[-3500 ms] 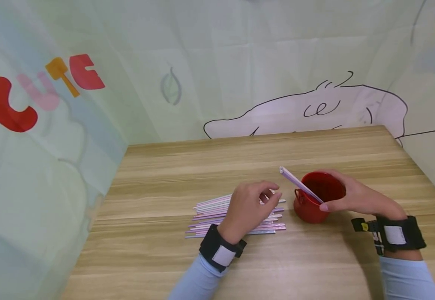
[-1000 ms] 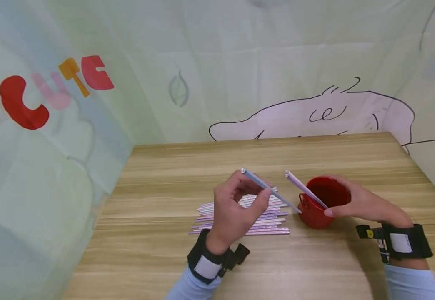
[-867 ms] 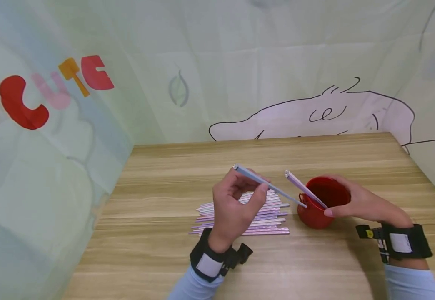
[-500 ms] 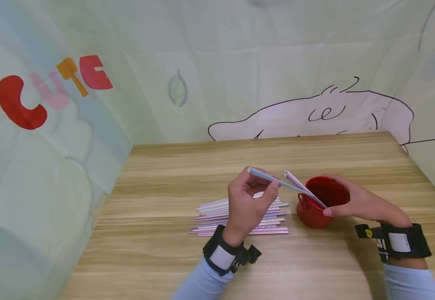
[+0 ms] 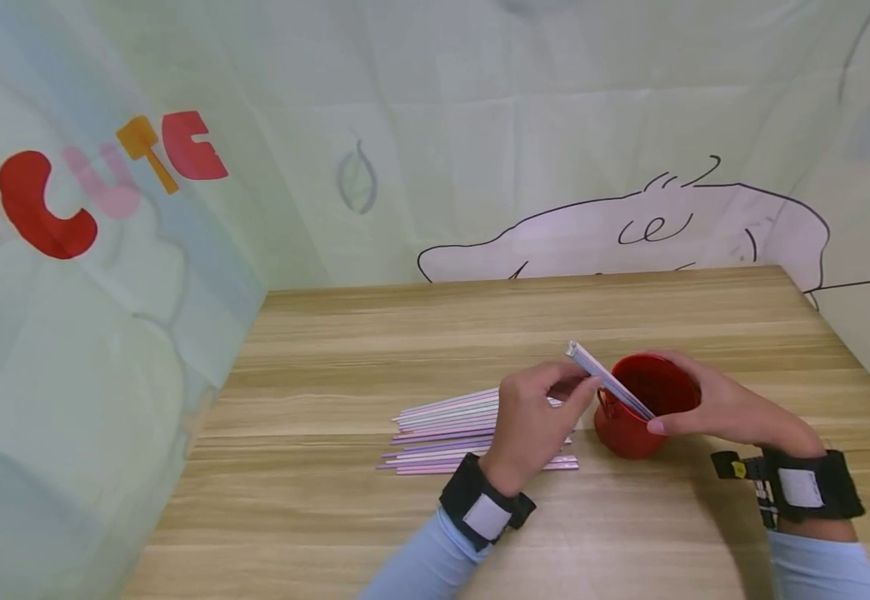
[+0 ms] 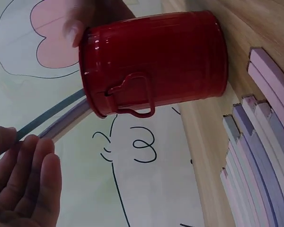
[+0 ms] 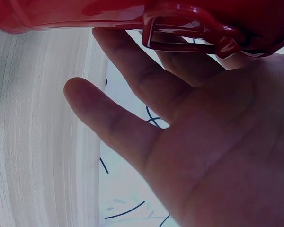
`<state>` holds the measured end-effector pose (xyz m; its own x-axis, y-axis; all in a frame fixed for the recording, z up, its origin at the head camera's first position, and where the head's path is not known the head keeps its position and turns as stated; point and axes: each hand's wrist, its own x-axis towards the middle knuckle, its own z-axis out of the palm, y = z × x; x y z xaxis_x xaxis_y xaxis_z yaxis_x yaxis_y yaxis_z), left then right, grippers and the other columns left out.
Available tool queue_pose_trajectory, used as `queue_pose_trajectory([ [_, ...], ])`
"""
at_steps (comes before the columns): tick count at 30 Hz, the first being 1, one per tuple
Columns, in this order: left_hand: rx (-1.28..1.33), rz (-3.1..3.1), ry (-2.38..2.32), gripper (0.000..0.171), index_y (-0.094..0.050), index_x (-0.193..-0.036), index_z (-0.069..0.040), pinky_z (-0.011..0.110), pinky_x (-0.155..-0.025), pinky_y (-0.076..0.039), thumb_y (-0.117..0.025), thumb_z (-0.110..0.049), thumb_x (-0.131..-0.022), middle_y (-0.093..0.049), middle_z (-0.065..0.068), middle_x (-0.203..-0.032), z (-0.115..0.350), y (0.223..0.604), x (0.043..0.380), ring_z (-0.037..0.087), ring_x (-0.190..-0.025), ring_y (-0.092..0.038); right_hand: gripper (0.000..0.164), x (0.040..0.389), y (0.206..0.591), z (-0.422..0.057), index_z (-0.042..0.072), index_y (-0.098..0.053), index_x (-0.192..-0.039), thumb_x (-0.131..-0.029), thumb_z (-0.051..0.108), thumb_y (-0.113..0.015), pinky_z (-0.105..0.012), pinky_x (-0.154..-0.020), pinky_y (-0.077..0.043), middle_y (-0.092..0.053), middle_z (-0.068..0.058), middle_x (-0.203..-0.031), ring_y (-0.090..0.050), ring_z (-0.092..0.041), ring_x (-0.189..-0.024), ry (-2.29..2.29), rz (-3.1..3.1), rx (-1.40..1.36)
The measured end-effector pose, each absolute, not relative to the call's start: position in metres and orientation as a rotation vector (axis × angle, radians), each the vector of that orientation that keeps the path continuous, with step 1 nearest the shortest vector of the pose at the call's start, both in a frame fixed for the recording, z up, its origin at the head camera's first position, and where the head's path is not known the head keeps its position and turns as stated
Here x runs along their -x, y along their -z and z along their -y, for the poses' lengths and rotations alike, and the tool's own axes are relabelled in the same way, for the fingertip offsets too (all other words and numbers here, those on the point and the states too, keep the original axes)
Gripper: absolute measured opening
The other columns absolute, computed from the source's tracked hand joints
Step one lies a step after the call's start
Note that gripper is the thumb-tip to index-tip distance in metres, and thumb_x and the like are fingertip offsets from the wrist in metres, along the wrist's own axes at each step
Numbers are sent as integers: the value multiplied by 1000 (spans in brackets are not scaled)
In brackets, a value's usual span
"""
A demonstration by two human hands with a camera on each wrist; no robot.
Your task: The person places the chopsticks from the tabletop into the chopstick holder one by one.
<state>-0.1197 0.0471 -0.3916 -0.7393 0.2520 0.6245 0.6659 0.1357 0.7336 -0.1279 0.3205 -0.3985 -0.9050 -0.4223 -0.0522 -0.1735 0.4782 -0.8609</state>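
A red metal bucket (image 5: 630, 435) with small side handles stands on the table at the right. My right hand (image 5: 731, 408) grips its far right side, thumb over the near rim; fingers lie along the red wall in the right wrist view. A few thin pastel sticks (image 5: 606, 377) lean out of the bucket toward the left. Just left of the rim, my left hand (image 5: 532, 425) pinches a blue-grey stick (image 6: 52, 111) between thumb and fingertips. The stick's lower end is hidden inside the bucket. Beside it leans a lilac stick (image 6: 71, 117).
Several more pastel sticks (image 5: 435, 433) lie in a row on the wooden table (image 5: 315, 375), partly under my left hand. A printed cloth backdrop (image 5: 435, 125) rises behind the table and along its left side.
My left hand took a blue-grey stick from the row, carried it right and lowered its end into the bucket, alongside the others. My right hand keeps its hold on the bucket.
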Motion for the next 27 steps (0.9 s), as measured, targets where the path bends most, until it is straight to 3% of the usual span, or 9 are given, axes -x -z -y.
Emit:
queue_pose_trajectory([
  [13,905,2181,1505,20,-76,-109,-5,15,-73,-54,-75,-18,-93,-76,3,-94,-46,395,122,1,-79,-66,76,129,398,-321,5,-40,-144,-82,17,-82,-37,-78,-58,-54,-17,-134,-50,-39,-118,1409,-2456,500],
  [21,889,2246,1313,17,-75,-105,-4,25,-71,-57,-65,-7,-92,-75,4,-94,-11,393,136,9,-79,-67,76,127,397,-321,5,-40,-144,-82,20,-81,-38,-79,-57,-54,-16,-135,-50,-37,-118,1376,-2473,469],
  [27,833,2571,1027,12,-77,-103,-11,22,-68,-52,-69,-15,-94,-71,-4,-89,23,396,143,7,-77,-62,76,128,396,-322,6,-41,-145,-83,19,-81,-38,-79,-57,-54,-16,-136,-50,-37,-119,1373,-2467,461],
])
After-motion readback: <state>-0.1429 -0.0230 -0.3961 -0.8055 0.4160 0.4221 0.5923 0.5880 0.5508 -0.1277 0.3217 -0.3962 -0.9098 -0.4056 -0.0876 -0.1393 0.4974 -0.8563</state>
